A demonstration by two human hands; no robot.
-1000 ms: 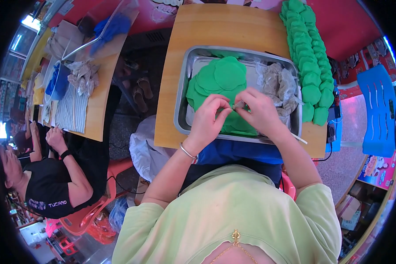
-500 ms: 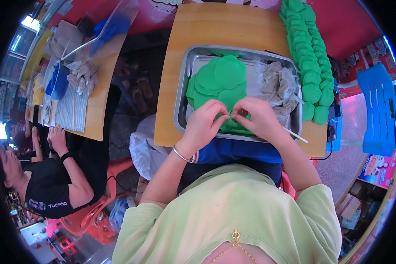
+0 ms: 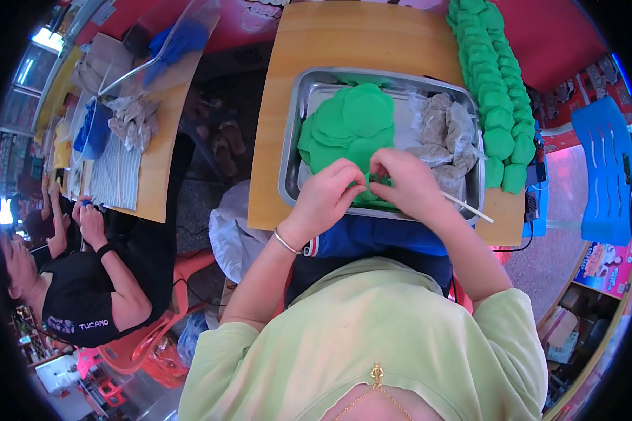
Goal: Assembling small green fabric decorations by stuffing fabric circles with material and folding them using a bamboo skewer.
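Observation:
My left hand (image 3: 327,196) and my right hand (image 3: 412,188) meet over the near edge of a metal tray (image 3: 285,165). Both pinch at the fingertips, close together. Green and a small dark bit show between them, too small to name. Just beyond lies a heap of thin, round green sheets (image 3: 337,121), overlapping in the tray's left half. From behind my right wrist a thin white stick (image 3: 468,208) pokes out over the tray's near right corner; whether that hand holds it, I cannot tell.
Clear plastic bags of grey-brown stuff (image 3: 445,133) fill the tray's right side. Rows of green rounded pieces (image 3: 497,105) line the wooden table's (image 3: 351,35) right edge. A blue chair (image 3: 602,172) stands at right. To the left, a person in black (image 3: 95,302) works at another table.
My right hand has shifted slightly up, its fingers set a little differently. More of the white stick shows. My left hand has barely moved.

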